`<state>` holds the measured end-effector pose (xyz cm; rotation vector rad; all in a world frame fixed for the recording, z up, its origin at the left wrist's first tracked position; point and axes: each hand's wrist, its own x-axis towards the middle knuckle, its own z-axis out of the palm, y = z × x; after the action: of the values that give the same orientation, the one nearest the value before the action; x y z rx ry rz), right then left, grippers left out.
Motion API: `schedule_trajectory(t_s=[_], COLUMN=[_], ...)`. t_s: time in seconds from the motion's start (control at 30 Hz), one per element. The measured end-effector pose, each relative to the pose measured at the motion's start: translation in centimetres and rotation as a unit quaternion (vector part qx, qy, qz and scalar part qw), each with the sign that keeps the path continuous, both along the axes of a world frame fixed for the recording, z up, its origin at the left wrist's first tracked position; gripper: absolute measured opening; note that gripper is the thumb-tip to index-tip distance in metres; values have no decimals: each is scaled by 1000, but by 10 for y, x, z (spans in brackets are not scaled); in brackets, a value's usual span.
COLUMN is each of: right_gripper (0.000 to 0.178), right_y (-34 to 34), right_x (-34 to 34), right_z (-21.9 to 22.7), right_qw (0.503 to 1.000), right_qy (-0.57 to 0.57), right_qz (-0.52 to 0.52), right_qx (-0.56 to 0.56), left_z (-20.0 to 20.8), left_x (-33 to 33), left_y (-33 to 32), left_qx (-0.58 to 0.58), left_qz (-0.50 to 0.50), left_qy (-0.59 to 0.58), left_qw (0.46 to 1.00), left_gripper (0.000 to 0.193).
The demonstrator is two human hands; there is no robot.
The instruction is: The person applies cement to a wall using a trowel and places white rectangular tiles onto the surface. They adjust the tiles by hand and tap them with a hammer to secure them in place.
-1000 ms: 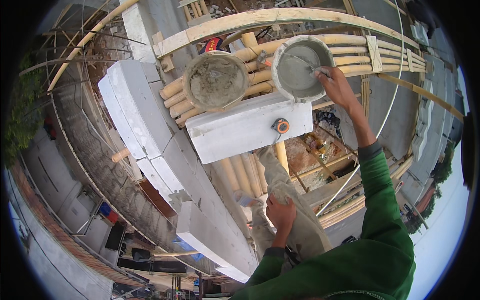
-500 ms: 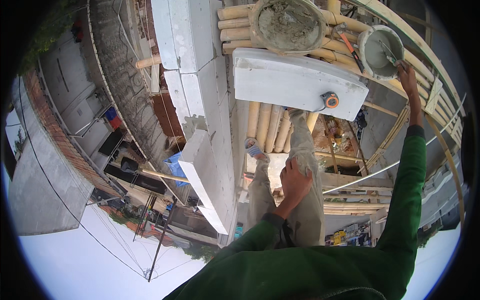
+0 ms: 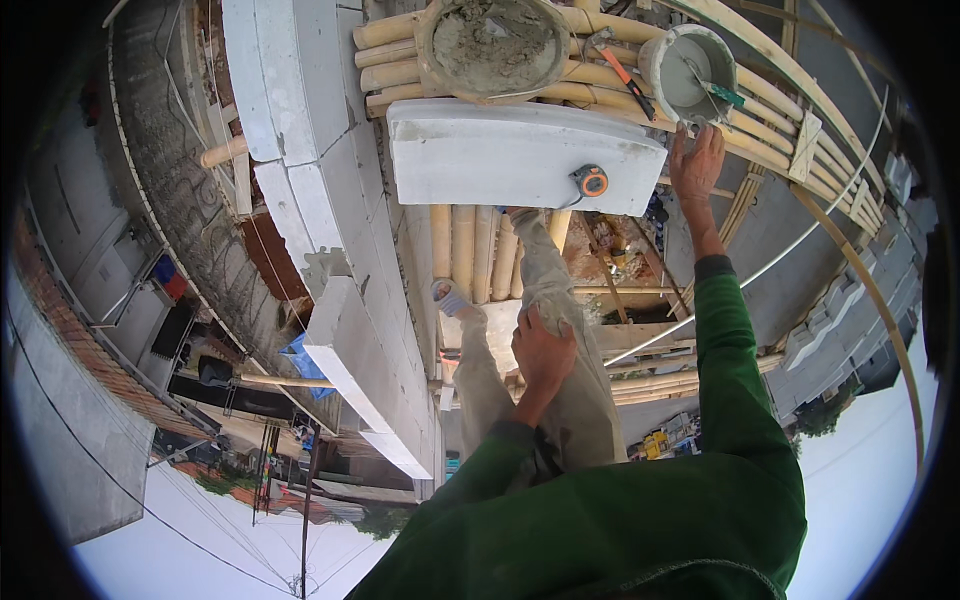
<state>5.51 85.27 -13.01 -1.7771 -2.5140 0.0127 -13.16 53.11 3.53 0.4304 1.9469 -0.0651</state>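
My right hand (image 3: 697,165) is at the near rim of a round grey bucket (image 3: 655,75), fingers apart and seeming to touch the rim. Inside the bucket is wet grey mix, and a green-handled tool (image 3: 724,95) leans there, free of my hand; its working end is partly hidden. My left hand (image 3: 545,352) rests on my bent leg, holding nothing, fingers draped over the trouser cloth. A long white block (image 3: 480,160) lies across in front of me, with an orange and black tape measure (image 3: 590,181) on top.
A wide tub of mortar (image 3: 495,50) and a hammer (image 3: 622,75) sit on bamboo poles (image 3: 390,76). To the left runs a white block wall (image 3: 345,190), one block (image 3: 350,350) set on it. Gaps between the poles (image 3: 465,250) open onto ground below.
My right hand has let go of the green-handled tool, which stays in the bucket, and has moved to the near rim. My left hand remains on my leg. The view has shifted rightward.
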Motion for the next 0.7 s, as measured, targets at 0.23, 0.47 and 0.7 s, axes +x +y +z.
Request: schedule_trajectory(t_s=[0.23, 0.47, 0.7], right_gripper=[90, 83, 83], right_y=[-161, -114, 37], right_x=[-80, -90, -122], right_z=[-38, -64, -158], right_qw=[936, 964, 961], right_qy=[-3, 158, -9], right_qz=[-47, -121, -109], right_qx=[-348, -174, -255], left_z=[-2, -1, -5], left_x=[-3, -6, -6], left_y=[-8, -11, -11], left_qx=[18, 19, 26], left_qz=[-2, 21, 23], left_qy=[21, 14, 16], left_qw=[1000, 1000, 999], left_gripper=[65, 65, 64])
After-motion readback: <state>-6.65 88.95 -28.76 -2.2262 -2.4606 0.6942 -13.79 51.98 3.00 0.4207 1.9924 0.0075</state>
